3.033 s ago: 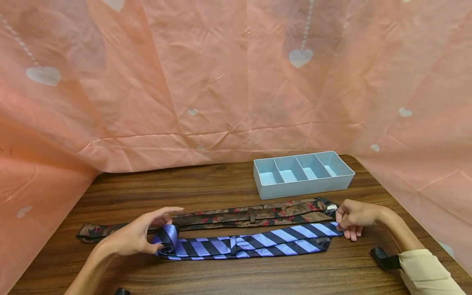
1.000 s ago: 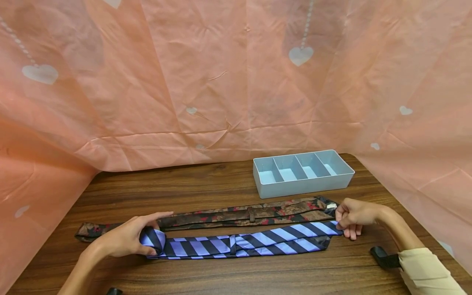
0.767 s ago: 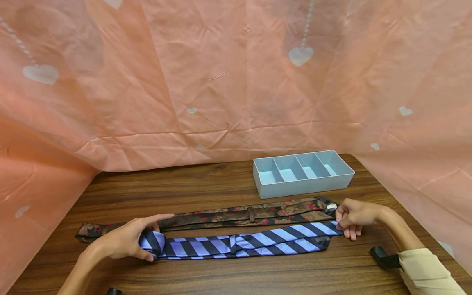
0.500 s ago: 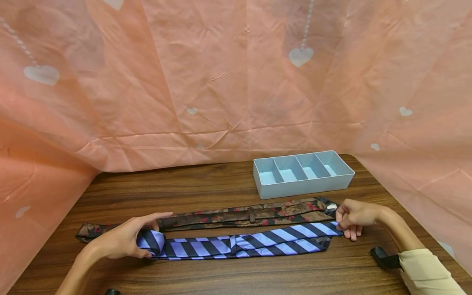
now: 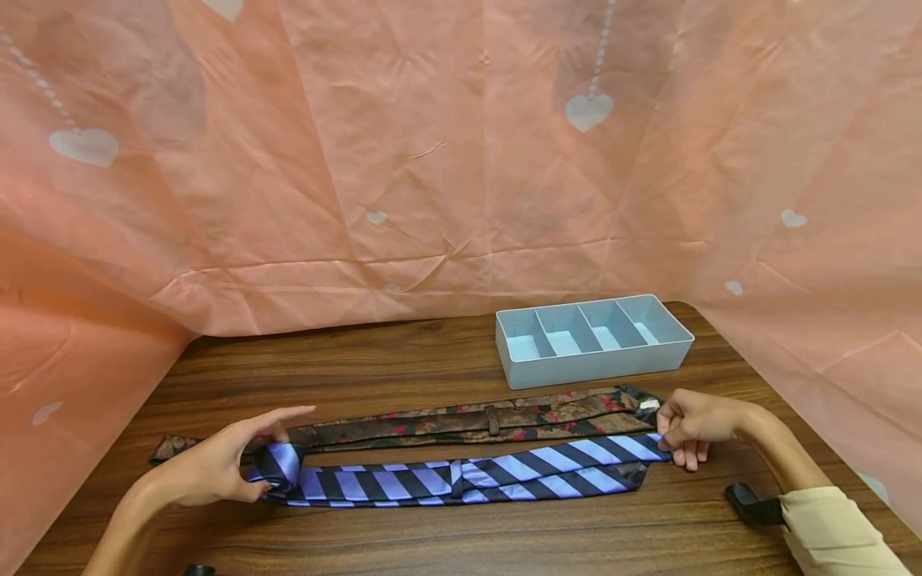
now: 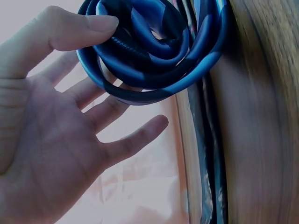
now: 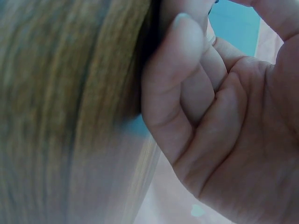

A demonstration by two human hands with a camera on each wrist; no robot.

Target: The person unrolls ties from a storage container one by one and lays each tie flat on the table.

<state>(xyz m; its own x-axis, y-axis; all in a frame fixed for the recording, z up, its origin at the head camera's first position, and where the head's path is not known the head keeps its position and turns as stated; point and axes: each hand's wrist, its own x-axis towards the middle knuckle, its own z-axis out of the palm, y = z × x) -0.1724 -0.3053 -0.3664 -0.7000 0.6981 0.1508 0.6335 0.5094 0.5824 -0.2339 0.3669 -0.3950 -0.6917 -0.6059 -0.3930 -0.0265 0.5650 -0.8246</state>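
Note:
A necktie (image 5: 504, 472) with blue and black diagonal stripes lies lengthwise on the table, its left end wound into a loose coil (image 5: 279, 464). My left hand (image 5: 209, 468) holds this coil between thumb and fingers. In the left wrist view the thumb (image 6: 102, 24) is on the coil's edge, the fingers behind it and the little finger held away. My right hand (image 5: 695, 424) pinches the tie's right tip; in the right wrist view its fingers are curled and the tie is mostly hidden. Just behind lies a brown floral necktie (image 5: 533, 412), flat, partly covered by the left hand.
A pale blue organizer box (image 5: 598, 368) with several compartments stands at the back right of the wooden table (image 5: 346, 360). A peach curtain (image 5: 432, 176) with white hearts surrounds the back and sides. A black strap piece (image 5: 752, 506) sits at the right wrist.
My left hand has moved left with the coil, and a longer flat stretch of the striped tie shows to its right. My right hand stays in place at the tip.

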